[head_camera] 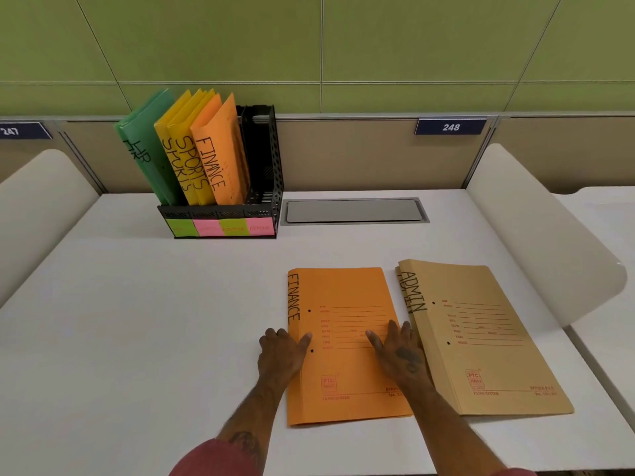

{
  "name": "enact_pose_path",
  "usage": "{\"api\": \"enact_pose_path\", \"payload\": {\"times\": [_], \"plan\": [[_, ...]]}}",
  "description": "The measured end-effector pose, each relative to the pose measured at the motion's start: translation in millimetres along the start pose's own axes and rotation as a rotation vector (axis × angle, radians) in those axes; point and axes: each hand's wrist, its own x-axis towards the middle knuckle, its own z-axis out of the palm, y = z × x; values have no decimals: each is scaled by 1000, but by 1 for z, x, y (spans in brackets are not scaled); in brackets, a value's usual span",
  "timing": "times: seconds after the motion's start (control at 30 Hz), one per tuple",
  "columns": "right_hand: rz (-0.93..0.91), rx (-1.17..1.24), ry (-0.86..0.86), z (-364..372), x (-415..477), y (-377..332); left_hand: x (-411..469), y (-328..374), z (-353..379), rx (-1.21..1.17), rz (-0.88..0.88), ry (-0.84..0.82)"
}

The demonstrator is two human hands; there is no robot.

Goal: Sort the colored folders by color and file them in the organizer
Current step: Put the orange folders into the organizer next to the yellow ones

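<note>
An orange folder marked FINANCE [343,304] lies flat on the white desk. My left hand [280,355] grips its left spine edge, thumb on top. My right hand [400,352] rests on the folder's right part with straight fingers. To the right lies a tan stack of folders marked ADMIN [481,338]. At the back left stands the black organizer [261,187]. It holds green HR folders [147,149], yellow SPORTS folders [184,152] and an orange FINANCE folder [216,156]. Its rightmost slot holds no folder.
Green and pink sticky labels [223,228] line the organizer's front. A grey cable hatch [354,211] is set into the desk behind the folders. White curved dividers [536,228] flank the desk on both sides; a partition wall runs along the back.
</note>
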Motion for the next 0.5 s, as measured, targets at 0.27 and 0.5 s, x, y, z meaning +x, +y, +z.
{"api": "enact_pose_path", "payload": {"times": [0.27, 0.5], "plan": [[54, 169, 61, -4, 11, -12, 9, 8, 0, -136, -48, -63], [71, 320, 39, -10, 17, -12, 14, 1, -4, -313, -44, -117]]}}
